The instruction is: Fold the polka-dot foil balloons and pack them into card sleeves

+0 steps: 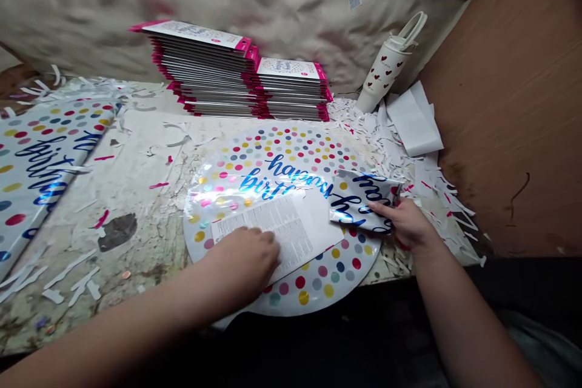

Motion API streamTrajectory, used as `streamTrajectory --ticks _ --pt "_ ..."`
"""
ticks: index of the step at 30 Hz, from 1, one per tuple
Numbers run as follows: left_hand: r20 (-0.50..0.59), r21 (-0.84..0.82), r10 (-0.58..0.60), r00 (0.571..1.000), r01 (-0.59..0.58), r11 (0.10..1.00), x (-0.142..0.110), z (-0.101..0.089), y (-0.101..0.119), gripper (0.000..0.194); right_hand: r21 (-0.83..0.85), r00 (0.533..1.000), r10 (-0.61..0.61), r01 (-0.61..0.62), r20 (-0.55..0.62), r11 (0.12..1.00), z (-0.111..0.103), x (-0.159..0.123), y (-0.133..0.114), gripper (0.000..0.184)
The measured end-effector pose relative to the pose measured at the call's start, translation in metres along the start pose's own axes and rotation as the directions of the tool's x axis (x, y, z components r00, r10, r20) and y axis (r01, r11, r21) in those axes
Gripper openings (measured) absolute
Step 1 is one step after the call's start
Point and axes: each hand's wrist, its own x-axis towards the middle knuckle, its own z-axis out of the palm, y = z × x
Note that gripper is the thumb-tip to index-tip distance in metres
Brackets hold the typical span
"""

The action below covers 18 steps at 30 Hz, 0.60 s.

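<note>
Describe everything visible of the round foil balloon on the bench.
The round foil balloon lies flat on the bench, glossy silver, printed with multicoloured dots and blue "happy birthday" script. Its near edge overhangs the bench. A printed paper sheet lies across it under the left hand, and folded foil, held by the right hand, overlaps its right side.

A round polka-dot foil balloon (282, 157) with blue birthday script is lying flat on the worktop (136, 188). A printed paper leaflet (273, 233) is resting across it, and a folded foil piece (364, 200) is bending up over its right side.
</note>
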Motion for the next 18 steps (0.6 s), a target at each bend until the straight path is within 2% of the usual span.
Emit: streamTrajectory --ticks 1,4,7,10,12,15,18 --pt "0.020 0.016 0.037 0.999 -0.038 0.999 0.015 -0.003 0.002 0.024 -0.009 1.000 -0.020 0.020 -0.004 1.000 0.005 0.000 0.002 0.038" --pt "-0.109 0.092 0.204 0.973 -0.195 0.977 0.061 -0.001 -0.003 0.018 -0.090 0.995 -0.098 0.095 -0.035 0.991 0.019 -0.001 0.008 0.038" --pt "-0.178 0.104 0.297 0.938 -0.282 0.954 0.084 0.008 -0.014 0.016 -0.200 0.986 -0.161 0.148 -0.050 0.968 0.026 -0.006 0.009 0.039" --pt "-0.236 0.110 0.340 0.910 -0.323 0.940 0.082 0.010 -0.020 0.014 -0.260 0.990 -0.138 0.142 0.035 0.955 0.027 -0.017 0.002 0.035" --pt "-0.260 0.136 0.366 0.894 -0.341 0.930 0.077 0.007 -0.019 0.013 -0.266 0.988 -0.031 0.072 0.152 0.961 0.025 -0.023 -0.006 0.032" --pt "-0.256 0.182 0.419 0.871 -0.383 0.906 0.071 0.002 -0.015 0.013 -0.234 0.947 0.130 -0.061 0.295 0.970 0.026 -0.023 -0.016 0.033" --pt "-0.254 0.195 0.452 0.855 -0.413 0.890 0.070 0.000 -0.010 0.014 -0.174 0.913 0.217 -0.165 0.346 0.971 0.036 -0.017 -0.019 0.038"
